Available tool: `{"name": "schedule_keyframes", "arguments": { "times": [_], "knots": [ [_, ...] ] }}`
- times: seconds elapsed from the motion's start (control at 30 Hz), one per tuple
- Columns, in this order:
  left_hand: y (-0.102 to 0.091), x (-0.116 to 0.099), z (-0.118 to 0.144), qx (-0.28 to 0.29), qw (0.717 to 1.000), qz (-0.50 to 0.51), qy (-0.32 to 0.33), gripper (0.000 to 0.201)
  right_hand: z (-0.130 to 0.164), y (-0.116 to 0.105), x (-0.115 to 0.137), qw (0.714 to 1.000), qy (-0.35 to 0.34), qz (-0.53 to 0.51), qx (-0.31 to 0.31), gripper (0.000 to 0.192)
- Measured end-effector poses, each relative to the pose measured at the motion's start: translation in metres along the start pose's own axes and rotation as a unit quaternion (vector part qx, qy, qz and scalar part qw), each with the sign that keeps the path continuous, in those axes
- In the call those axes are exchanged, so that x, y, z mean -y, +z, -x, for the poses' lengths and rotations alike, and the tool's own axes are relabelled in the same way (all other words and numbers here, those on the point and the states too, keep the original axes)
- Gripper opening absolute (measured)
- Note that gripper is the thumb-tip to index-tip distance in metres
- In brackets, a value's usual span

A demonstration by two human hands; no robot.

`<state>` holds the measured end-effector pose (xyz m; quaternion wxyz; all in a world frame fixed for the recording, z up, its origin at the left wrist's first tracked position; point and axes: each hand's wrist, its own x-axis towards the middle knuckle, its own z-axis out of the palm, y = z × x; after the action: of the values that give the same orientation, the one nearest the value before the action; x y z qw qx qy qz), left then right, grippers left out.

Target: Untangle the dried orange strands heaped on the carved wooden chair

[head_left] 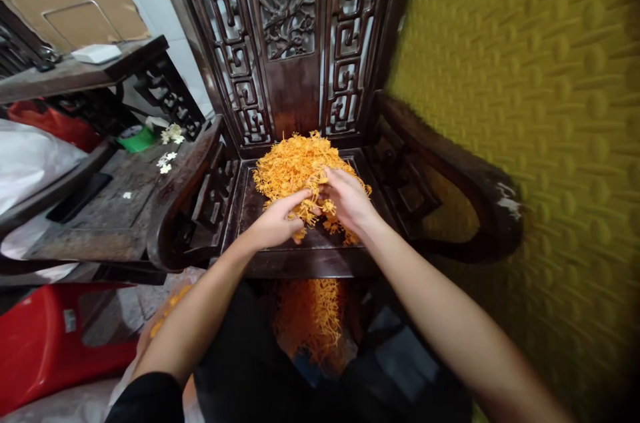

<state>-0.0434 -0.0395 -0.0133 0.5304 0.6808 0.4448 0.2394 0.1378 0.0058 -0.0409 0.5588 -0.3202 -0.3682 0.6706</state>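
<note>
As seen from the person's own head, looking down past both bare forearms, the scene read as follows.

Heap: a loose pile of orange strands lay on the seat of a dark carved wooden chair, toward the back, just below the carved backrest.

Left hand: the left hand rested on the near edge of the pile, fingers curled around a small tuft of strands, thumb pointing toward the other hand.

Right hand: the right hand lay palm down on the front right of the pile, fingers bent into the strands, grasping some of them; its fingertips almost met the left hand's.

Seat: bare dark wood showed in front of and beside the pile.

Below: more orange strands showed blurred under the front of the seat, near the person's lap.

Left of the chair: a low dark wooden table carried small white flowers and a green object; a red plastic stool stood beneath it.

Right of the chair: a yellow textured wall stood close.
</note>
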Motion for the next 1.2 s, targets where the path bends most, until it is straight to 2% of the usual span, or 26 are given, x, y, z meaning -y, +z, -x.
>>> {"name": "schedule_keyframes", "arguments": {
  "times": [0.07,0.13,0.2,0.27,0.33,0.4,0.5,0.6,0.67,0.77,0.83,0.9,1.03,1.13,1.2],
  "knots": [
    [0.000,-0.005,0.001,0.025,0.999,-0.034,0.018,0.075,-0.001,-0.003,0.001,0.998,-0.048,0.019,-0.023,0.037],
    [0.001,-0.008,-0.001,0.030,0.997,-0.059,0.044,0.061,0.000,-0.006,0.001,0.992,-0.093,0.074,-0.033,0.033],
    [0.001,-0.006,-0.005,-0.023,0.996,-0.071,0.050,0.046,0.003,-0.006,0.000,0.981,-0.130,0.144,-0.022,0.028],
    [0.001,0.001,-0.010,-0.112,0.992,-0.053,0.035,0.048,0.006,-0.005,-0.001,0.969,-0.149,0.197,0.010,0.026],
    [0.000,0.009,-0.016,-0.177,0.984,-0.018,0.020,0.051,0.008,-0.002,-0.002,0.968,-0.149,0.199,0.029,0.028],
    [-0.001,0.016,-0.019,-0.196,0.981,-0.011,0.008,0.050,0.008,0.001,-0.003,0.979,-0.138,0.148,0.027,0.042],
    [0.000,0.018,-0.018,-0.192,0.978,-0.078,-0.023,0.053,0.004,0.003,-0.001,0.989,-0.134,0.064,-0.017,0.066],
    [0.008,0.012,-0.014,-0.196,0.963,-0.182,-0.033,0.059,0.000,0.003,0.003,0.985,-0.124,0.034,-0.116,0.064],
    [0.018,0.004,-0.010,-0.203,0.939,-0.274,-0.036,0.062,-0.003,0.004,0.005,0.977,-0.108,0.025,-0.181,0.056],
    [0.038,-0.006,-0.005,-0.206,0.880,-0.425,-0.046,0.059,-0.007,0.004,0.006,0.971,-0.077,0.025,-0.226,0.051],
    [0.052,-0.011,-0.003,-0.190,0.850,-0.490,-0.040,0.055,-0.009,0.005,0.005,0.969,-0.069,0.026,-0.235,0.053],
    [0.063,-0.012,-0.003,-0.167,0.837,-0.520,-0.024,0.053,-0.010,0.004,0.005,0.971,-0.066,0.032,-0.226,0.053],
    [0.073,-0.012,-0.005,-0.126,0.835,-0.535,-0.003,0.055,-0.013,-0.003,0.012,0.977,-0.083,0.072,-0.184,0.051],
    [0.071,-0.013,-0.005,-0.093,0.839,-0.536,0.005,0.056,-0.014,-0.014,0.024,0.977,-0.098,0.093,-0.164,0.051],
    [0.067,-0.014,-0.003,-0.070,0.845,-0.530,0.010,0.057,-0.013,-0.022,0.032,0.982,-0.083,0.107,-0.129,0.051]
  ]
}}
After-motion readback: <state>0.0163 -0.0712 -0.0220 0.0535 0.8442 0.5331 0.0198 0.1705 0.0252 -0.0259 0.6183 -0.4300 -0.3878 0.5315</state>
